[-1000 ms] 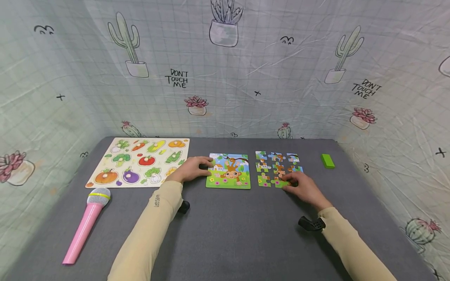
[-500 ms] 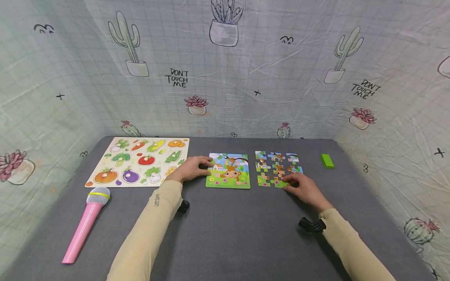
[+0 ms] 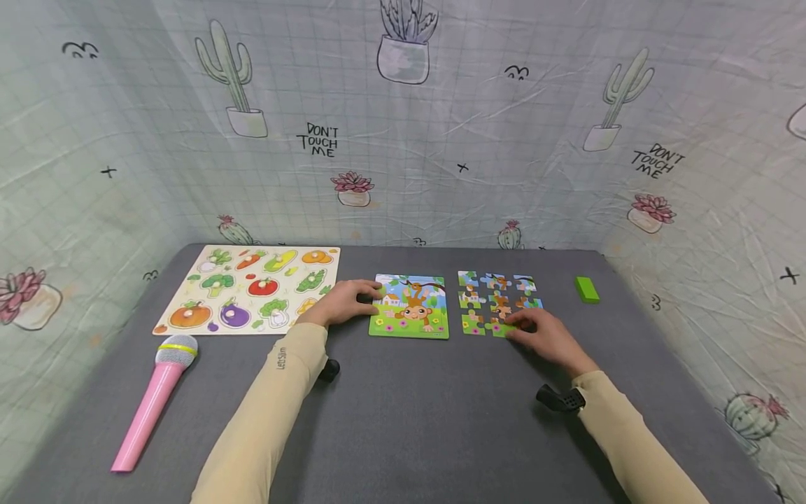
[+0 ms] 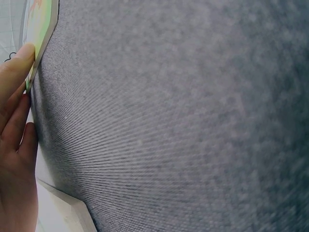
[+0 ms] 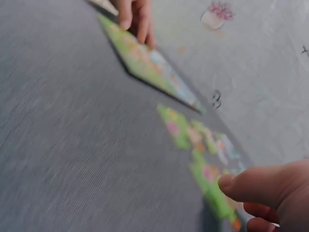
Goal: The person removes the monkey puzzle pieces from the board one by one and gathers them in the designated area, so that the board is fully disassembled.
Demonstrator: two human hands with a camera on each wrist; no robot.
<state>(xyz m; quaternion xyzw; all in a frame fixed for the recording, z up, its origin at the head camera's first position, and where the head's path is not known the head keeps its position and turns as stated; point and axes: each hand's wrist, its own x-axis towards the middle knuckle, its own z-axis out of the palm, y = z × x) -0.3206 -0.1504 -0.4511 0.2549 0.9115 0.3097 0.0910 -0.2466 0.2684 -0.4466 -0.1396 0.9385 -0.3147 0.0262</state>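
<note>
A square monkey puzzle board [image 3: 412, 308] lies flat on the table in the head view. My left hand [image 3: 343, 302] touches its left edge with thumb and fingertips. In the left wrist view the thumb [image 4: 24, 52] overlaps the board's edge. To the right, loose jigsaw pieces [image 3: 469, 299] lie in spaced rows. My right hand [image 3: 546, 339] is at their lower right corner, thumb and curled fingers at a bottom-row puzzle piece [image 3: 499, 329]. It hides part of that corner. In the blurred right wrist view the thumb [image 5: 241, 186] overlaps the pieces.
A cream vegetable puzzle board [image 3: 248, 290] lies at the back left, partly behind my left hand. A pink toy microphone [image 3: 151, 406] lies at the front left. A green block [image 3: 587, 289] is at the back right. Patterned fabric [image 3: 403, 182] rises behind the grey table [image 3: 428, 420].
</note>
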